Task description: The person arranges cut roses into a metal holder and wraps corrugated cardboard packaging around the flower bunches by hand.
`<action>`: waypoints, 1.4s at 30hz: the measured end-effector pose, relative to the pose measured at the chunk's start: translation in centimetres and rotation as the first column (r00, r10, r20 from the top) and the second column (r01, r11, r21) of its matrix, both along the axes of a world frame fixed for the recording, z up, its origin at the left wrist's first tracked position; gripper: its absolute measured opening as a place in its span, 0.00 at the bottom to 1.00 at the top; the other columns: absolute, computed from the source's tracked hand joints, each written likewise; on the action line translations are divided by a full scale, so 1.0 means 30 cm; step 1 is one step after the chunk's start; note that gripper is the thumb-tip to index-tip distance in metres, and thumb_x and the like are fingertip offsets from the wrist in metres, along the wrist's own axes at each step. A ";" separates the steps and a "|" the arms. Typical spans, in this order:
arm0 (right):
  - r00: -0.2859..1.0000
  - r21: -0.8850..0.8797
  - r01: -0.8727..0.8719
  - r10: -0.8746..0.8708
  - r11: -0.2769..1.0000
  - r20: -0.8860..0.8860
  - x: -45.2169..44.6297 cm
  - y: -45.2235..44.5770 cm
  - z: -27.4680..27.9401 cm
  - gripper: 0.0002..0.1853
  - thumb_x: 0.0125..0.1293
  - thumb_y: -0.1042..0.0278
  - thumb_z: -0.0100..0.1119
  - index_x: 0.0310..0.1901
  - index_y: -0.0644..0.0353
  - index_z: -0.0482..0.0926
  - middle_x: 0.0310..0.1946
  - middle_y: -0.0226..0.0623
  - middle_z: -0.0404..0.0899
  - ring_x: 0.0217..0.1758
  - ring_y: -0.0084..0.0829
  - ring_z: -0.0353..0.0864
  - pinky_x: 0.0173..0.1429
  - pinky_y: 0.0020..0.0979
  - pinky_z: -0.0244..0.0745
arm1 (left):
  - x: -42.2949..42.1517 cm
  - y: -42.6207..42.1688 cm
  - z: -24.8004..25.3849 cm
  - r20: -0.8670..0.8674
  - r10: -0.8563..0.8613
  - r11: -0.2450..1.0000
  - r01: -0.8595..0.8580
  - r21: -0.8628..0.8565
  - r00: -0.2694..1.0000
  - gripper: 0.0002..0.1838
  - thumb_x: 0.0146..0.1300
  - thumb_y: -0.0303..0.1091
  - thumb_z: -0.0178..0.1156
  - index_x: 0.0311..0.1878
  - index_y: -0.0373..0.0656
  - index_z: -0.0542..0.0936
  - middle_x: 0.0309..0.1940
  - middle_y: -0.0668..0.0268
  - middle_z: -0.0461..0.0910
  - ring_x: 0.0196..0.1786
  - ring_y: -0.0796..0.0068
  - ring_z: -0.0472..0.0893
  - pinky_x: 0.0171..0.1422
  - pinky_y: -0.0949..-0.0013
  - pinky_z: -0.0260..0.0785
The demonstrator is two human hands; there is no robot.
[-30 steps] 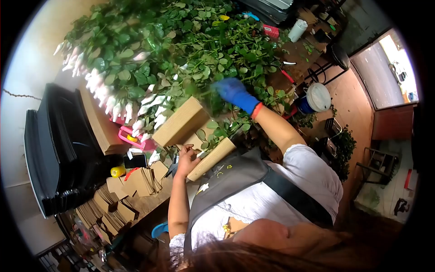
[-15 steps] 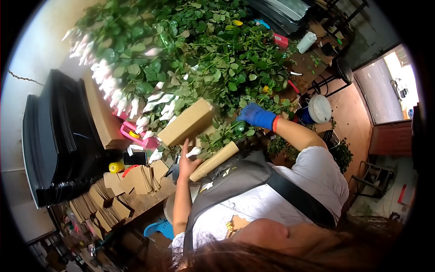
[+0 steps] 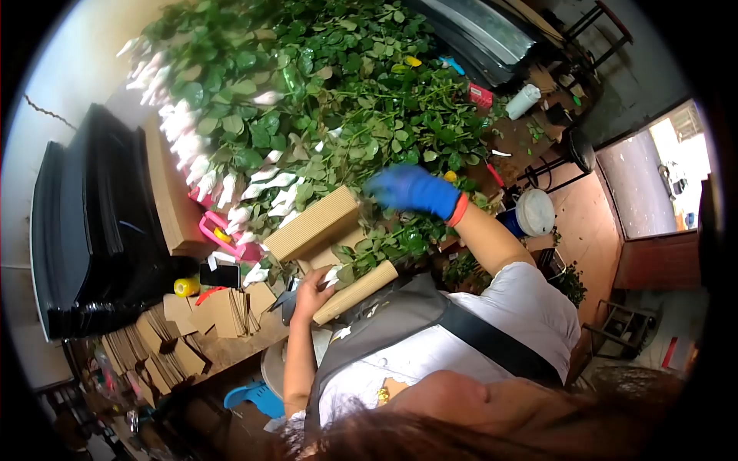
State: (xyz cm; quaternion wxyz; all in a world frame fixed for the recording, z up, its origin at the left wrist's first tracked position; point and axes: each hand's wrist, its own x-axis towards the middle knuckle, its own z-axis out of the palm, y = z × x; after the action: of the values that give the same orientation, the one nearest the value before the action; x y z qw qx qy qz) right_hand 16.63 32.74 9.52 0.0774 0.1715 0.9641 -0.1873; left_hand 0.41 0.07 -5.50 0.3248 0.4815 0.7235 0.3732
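My left hand (image 3: pixel 310 293) is bare, its fingers curled at a white-wrapped rose bud (image 3: pixel 332 275). The bud's leafy stems (image 3: pixel 392 242) lie across a sheet of corrugated cardboard with one side raised (image 3: pixel 311 223) and the near edge curled up (image 3: pixel 357 292) against my apron. My right hand (image 3: pixel 411 190), in a blue glove with an orange cuff, hovers over the leaves just right of the raised cardboard. Its fingers are smeared by motion. Beyond both hands spreads a big heap of roses (image 3: pixel 307 100), heads in white sleeves pointing left.
Black sheets (image 3: pixel 100 230) stand at the left. Small cardboard pieces (image 3: pixel 231 311), a phone (image 3: pixel 220 275) and yellow tape (image 3: pixel 185 287) lie near my left arm. A pink tape dispenser (image 3: pixel 223 234) sits by the buds. A white-lidded bucket (image 3: pixel 534 213) and stool (image 3: pixel 576 150) are at right.
My right hand has moved left over the leaves toward the raised cardboard. My left hand's fingers have drawn back from under the cardboard and curled at the wrapped bud. The view has shifted slightly.
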 end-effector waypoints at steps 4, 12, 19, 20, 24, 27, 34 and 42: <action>0.871 0.398 0.258 -0.033 0.880 -0.490 -0.137 0.254 -0.011 0.13 0.61 0.61 0.62 0.48 0.45 0.84 0.55 0.34 0.81 0.57 0.38 0.80 0.64 0.44 0.73 | 0.002 0.027 0.027 0.146 0.060 0.997 -0.052 -0.063 0.987 0.15 0.61 0.33 0.68 0.50 0.42 0.81 0.44 0.57 0.80 0.47 0.61 0.83 0.51 0.64 0.76; 0.714 0.498 0.367 0.105 0.786 -0.692 -0.109 0.320 0.148 0.17 0.62 0.63 0.63 0.54 0.41 0.83 0.62 0.33 0.76 0.64 0.38 0.74 0.70 0.44 0.68 | -0.002 0.019 -0.021 -0.209 0.019 0.997 -0.003 0.079 0.978 0.14 0.60 0.31 0.64 0.49 0.44 0.83 0.45 0.57 0.75 0.48 0.53 0.78 0.53 0.59 0.72; 0.760 0.305 -0.108 0.276 0.946 -0.589 0.064 0.061 0.116 0.20 0.66 0.63 0.60 0.60 0.35 0.81 0.53 0.30 0.84 0.48 0.36 0.84 0.54 0.41 0.79 | -0.028 0.019 -0.079 -0.003 0.009 0.999 -0.009 0.045 1.000 0.17 0.59 0.31 0.69 0.52 0.41 0.82 0.47 0.54 0.81 0.51 0.54 0.81 0.56 0.59 0.73; 0.818 0.234 -0.171 0.270 0.957 -0.508 0.089 0.030 0.045 0.19 0.66 0.65 0.60 0.58 0.35 0.82 0.52 0.30 0.84 0.48 0.36 0.84 0.52 0.41 0.79 | -0.036 0.016 -0.104 0.066 0.017 0.999 -0.019 0.041 0.998 0.20 0.59 0.30 0.69 0.55 0.41 0.80 0.49 0.53 0.81 0.52 0.54 0.82 0.57 0.58 0.74; 0.979 0.254 -0.145 0.101 0.956 0.176 0.140 -0.054 -0.236 0.17 0.62 0.65 0.63 0.53 0.39 0.84 0.49 0.31 0.85 0.48 0.36 0.85 0.48 0.41 0.79 | 0.004 0.027 -0.084 0.278 0.213 0.974 -0.226 0.015 0.937 0.38 0.58 0.26 0.68 0.72 0.46 0.64 0.57 0.57 0.79 0.53 0.67 0.82 0.57 0.65 0.75; 0.912 0.271 -0.188 0.066 0.944 0.405 0.130 -0.070 -0.369 0.17 0.62 0.63 0.63 0.54 0.41 0.83 0.47 0.33 0.85 0.49 0.37 0.85 0.49 0.41 0.79 | -0.009 0.034 -0.101 0.090 0.139 0.980 -0.150 0.129 0.986 0.35 0.57 0.26 0.69 0.69 0.46 0.68 0.55 0.58 0.79 0.52 0.65 0.81 0.56 0.64 0.75; 0.918 0.195 0.292 -0.218 0.936 -0.330 0.074 -0.076 -0.073 0.18 0.67 0.59 0.59 0.58 0.43 0.80 0.49 0.33 0.83 0.51 0.38 0.82 0.58 0.42 0.75 | 0.004 0.035 -0.049 0.025 0.131 0.991 -0.132 0.037 0.991 0.29 0.59 0.29 0.69 0.66 0.46 0.76 0.56 0.57 0.76 0.53 0.60 0.79 0.57 0.65 0.74; 0.765 0.087 0.512 -0.408 0.854 -0.498 0.086 0.191 -0.191 0.16 0.64 0.69 0.57 0.54 0.51 0.82 0.53 0.38 0.83 0.51 0.42 0.84 0.55 0.40 0.79 | 0.001 0.037 -0.060 -0.006 0.096 0.994 -0.096 0.051 0.995 0.29 0.60 0.28 0.68 0.66 0.46 0.75 0.57 0.57 0.76 0.55 0.60 0.79 0.56 0.65 0.76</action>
State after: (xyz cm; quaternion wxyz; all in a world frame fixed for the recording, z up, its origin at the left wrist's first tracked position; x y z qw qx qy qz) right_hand 19.22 38.48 3.77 -0.2220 0.3616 0.8963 -0.1290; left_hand 0.45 1.19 -7.30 0.2911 0.4558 0.7375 0.4044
